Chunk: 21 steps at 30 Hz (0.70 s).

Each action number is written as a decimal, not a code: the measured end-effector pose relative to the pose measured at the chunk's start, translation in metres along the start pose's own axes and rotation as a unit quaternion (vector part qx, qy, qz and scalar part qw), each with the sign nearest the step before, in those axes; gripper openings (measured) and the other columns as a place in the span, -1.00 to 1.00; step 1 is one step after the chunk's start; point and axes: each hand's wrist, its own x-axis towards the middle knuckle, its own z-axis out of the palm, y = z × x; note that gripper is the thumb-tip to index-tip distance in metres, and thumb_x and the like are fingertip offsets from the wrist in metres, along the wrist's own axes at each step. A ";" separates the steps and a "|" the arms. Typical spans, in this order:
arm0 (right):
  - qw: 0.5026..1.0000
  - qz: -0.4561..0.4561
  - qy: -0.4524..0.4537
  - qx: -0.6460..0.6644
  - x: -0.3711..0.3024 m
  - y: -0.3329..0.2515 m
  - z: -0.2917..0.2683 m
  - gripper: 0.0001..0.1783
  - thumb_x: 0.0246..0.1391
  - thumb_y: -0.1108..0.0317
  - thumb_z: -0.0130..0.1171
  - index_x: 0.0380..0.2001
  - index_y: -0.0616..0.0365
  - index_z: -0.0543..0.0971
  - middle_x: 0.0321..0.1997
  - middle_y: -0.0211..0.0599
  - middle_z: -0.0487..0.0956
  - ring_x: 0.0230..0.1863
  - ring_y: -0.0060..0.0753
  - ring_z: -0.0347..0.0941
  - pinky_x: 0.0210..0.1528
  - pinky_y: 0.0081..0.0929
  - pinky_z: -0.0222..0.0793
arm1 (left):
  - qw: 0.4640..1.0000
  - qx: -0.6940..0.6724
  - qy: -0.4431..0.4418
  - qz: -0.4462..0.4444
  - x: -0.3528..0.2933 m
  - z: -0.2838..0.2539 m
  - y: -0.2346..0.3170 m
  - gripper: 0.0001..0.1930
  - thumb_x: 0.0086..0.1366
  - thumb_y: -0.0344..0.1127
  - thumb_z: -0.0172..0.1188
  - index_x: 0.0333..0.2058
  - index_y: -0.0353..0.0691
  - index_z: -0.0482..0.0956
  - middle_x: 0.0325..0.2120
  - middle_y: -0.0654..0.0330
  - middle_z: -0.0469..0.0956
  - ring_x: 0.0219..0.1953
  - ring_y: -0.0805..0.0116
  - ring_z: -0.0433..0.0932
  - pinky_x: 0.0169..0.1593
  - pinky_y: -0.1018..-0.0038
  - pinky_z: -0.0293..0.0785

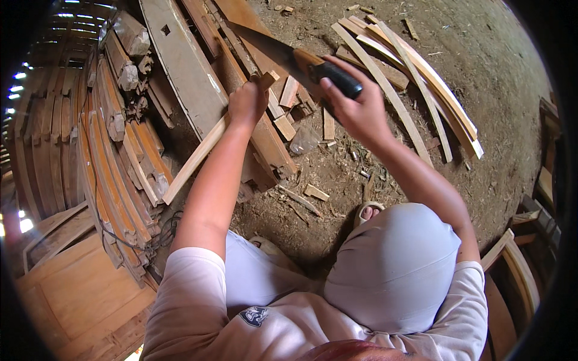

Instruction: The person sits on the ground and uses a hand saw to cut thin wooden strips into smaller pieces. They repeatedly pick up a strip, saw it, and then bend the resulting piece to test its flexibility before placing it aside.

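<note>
My right hand (359, 105) is closed round the black and wooden handle of a handsaw (271, 50). Its dark blade points up and left over the boards, smeared a little by motion. A narrow wooden strip (201, 155) runs under my left forearm, and my left hand (247, 105) grips it near its upper end. That end (268, 79) sticks out just past my fingers, close to the saw blade. Beneath my left hand lies a long brown board (265, 141) on the ground. Whether the blade touches the strip I cannot tell.
Stacked timbers (111, 174) fill the left side, with a cable (129, 243) hanging by them. Short offcuts (288, 96) and a clear plastic bag (305, 140) lie ahead. Long thin strips (415, 78) rest on the dirt floor (481, 66) at the right. A wooden panel (90, 280) lies lower left.
</note>
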 end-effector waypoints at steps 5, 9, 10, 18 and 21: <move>0.999 -0.029 0.012 0.009 -0.005 0.026 0.023 -0.50 0.27 0.30 0.34 0.22 0.25 0.56 -0.15 -0.20 0.73 -0.24 -0.58 0.59 -0.17 -0.52 0.53 | 1.000 -0.004 0.009 -0.018 -0.002 0.005 -0.002 -0.69 0.27 -0.13 0.31 -0.43 -0.32 0.70 -0.40 -0.20 0.69 -0.29 -0.23 0.71 -0.16 -0.02 0.65; 0.999 -0.023 -0.010 0.029 -0.005 0.028 0.020 -0.49 0.29 0.29 0.33 0.24 0.23 0.54 -0.18 -0.24 0.72 -0.27 -0.60 0.57 -0.19 -0.54 0.51 | 1.000 -0.008 0.009 -0.016 -0.001 0.006 -0.001 -0.72 0.29 -0.14 0.27 -0.31 -0.28 0.68 -0.40 -0.20 0.68 -0.29 -0.25 0.70 -0.17 -0.05 0.64; 0.999 -0.013 -0.024 0.020 -0.005 0.027 0.018 -0.49 0.29 0.29 0.33 0.25 0.21 0.53 -0.18 -0.25 0.72 -0.27 -0.61 0.57 -0.19 -0.55 0.51 | 1.000 -0.005 0.007 -0.013 -0.002 0.006 -0.002 -0.72 0.31 -0.14 0.26 -0.24 -0.27 0.67 -0.40 -0.20 0.67 -0.29 -0.25 0.69 -0.17 -0.06 0.64; 0.995 -0.002 -0.094 -0.018 -0.005 0.015 0.000 -0.42 0.29 0.31 0.32 0.33 0.12 0.47 -0.07 -0.23 0.69 -0.12 -0.57 0.55 -0.01 -0.52 0.50 | 1.000 0.002 -0.001 -0.010 -0.002 0.003 0.004 -0.77 0.30 -0.20 0.17 -0.32 -0.26 0.66 -0.42 -0.21 0.68 -0.30 -0.26 0.70 -0.17 -0.06 0.65; 0.995 -0.023 -0.092 -0.043 -0.010 0.018 -0.004 -0.41 0.28 0.34 0.32 0.35 0.11 0.45 0.00 -0.20 0.70 -0.02 -0.54 0.57 0.07 -0.50 0.48 | 1.000 0.002 -0.011 -0.005 -0.003 0.006 0.002 -0.78 0.29 -0.23 0.16 -0.34 -0.25 0.66 -0.42 -0.21 0.68 -0.31 -0.26 0.70 -0.18 -0.06 0.66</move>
